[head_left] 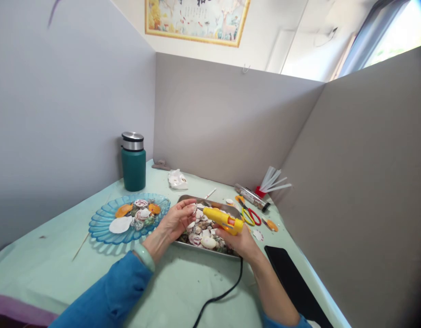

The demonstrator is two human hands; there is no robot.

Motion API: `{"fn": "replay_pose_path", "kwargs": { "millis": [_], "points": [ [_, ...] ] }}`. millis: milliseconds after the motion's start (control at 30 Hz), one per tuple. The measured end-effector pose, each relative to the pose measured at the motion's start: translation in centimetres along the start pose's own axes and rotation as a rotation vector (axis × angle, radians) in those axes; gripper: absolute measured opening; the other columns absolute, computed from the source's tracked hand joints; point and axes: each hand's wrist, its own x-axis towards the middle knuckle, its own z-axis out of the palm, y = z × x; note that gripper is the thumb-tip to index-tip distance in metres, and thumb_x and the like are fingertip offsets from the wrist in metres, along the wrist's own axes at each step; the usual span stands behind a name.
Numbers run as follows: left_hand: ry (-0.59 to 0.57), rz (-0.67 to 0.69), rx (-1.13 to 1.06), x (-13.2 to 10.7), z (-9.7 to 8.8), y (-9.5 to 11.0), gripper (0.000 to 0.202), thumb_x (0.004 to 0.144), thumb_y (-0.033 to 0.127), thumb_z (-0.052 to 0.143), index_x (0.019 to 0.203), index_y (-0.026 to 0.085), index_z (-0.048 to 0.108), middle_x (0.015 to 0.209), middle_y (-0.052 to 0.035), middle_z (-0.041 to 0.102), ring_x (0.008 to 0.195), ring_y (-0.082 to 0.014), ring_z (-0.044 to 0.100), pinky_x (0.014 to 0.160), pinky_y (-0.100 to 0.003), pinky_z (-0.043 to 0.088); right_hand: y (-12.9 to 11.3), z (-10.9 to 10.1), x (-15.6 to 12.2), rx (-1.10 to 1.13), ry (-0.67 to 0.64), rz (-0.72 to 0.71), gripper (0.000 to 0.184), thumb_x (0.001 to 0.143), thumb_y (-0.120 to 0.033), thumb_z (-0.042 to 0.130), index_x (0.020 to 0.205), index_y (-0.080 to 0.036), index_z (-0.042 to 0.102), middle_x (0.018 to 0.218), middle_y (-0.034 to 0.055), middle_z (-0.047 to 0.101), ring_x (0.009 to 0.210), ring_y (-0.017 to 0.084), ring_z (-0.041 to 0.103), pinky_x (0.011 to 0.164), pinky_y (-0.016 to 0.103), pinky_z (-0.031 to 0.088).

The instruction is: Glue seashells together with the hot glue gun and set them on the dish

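Note:
My right hand (242,241) is wrapped round a yellow hot glue gun (219,216), whose nozzle points left. Close to the nozzle, my left hand (178,218) pinches a small whitish shell (194,210); the fingers partly cover it. Below both hands lies a metal tray (205,247) heaped with seashells (206,239). From under the right hand a black cord (227,295) runs down toward the front edge. To the left, a blue scalloped plate (100,224) carries several orange, white and striped shells (142,214).
A green bottle (134,166) stands at the back left, and crumpled white paper (178,179) lies behind the tray. Scissors (251,216), a clear tube (253,197) and glue sticks (273,180) sit at the back right. A black flat object (292,282) lies right. Grey partitions (224,118) enclose the table.

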Motion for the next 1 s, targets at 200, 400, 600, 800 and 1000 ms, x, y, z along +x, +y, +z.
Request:
{"fn": "replay_pose_path", "kwargs": {
  "millis": [200,400,600,800,1000],
  "points": [
    [0.116,0.105,0.03,0.05,0.12,-0.02,0.032,0.062,0.005,0.076,0.09,0.011,0.063,0.067,0.0007,0.065,0.052,-0.0069,0.06,0.053,-0.017,0.053,0.67,-0.07,0.07,-0.038,0.077,-0.033,0.031,0.071,-0.04,0.074,0.092,-0.017,0.071,0.084,0.0058,0.071,0.07,0.018,0.061,0.064,0.03,0.05],
    [0.093,0.098,0.037,0.19,-0.04,-0.14,0.034,0.062,0.007,0.077,0.092,0.012,0.063,0.068,0.0003,0.065,0.053,-0.0074,0.061,0.054,-0.018,0.053,0.51,0.21,-0.09,-0.11,0.042,-0.05,0.03,0.069,-0.04,0.075,0.09,-0.018,0.072,0.08,0.0052,0.071,0.075,0.022,0.063,0.065,0.032,0.051],
    [0.097,0.097,0.065,0.08,0.19,-0.15,0.036,0.059,0.009,0.08,0.09,0.012,0.063,0.067,0.0006,0.065,0.053,-0.0071,0.06,0.053,-0.018,0.051,0.34,0.36,-0.12,-0.122,0.028,-0.033,0.03,0.07,-0.042,0.074,0.088,-0.018,0.073,0.078,0.0045,0.07,0.07,0.021,0.062,0.062,0.032,0.051],
    [0.088,0.109,0.126,-0.2,0.49,-0.12,0.039,0.057,0.013,0.082,0.091,0.011,0.062,0.069,0.0002,0.065,0.056,-0.008,0.06,0.054,-0.019,0.051,0.18,0.34,0.0,-0.13,0.076,-0.041,0.029,0.07,-0.041,0.074,0.085,-0.017,0.072,0.077,0.0051,0.07,0.07,0.021,0.062,0.064,0.032,0.05],
    [0.095,0.109,0.115,-0.08,0.34,-0.12,0.037,0.059,0.012,0.08,0.091,0.012,0.062,0.069,0.0004,0.065,0.054,-0.007,0.059,0.053,-0.018,0.051,0.31,0.22,-0.15,-0.137,0.025,-0.017,0.029,0.07,-0.041,0.074,0.087,-0.017,0.073,0.08,0.0055,0.071,0.072,0.021,0.063,0.066,0.033,0.051]
  ]
}}
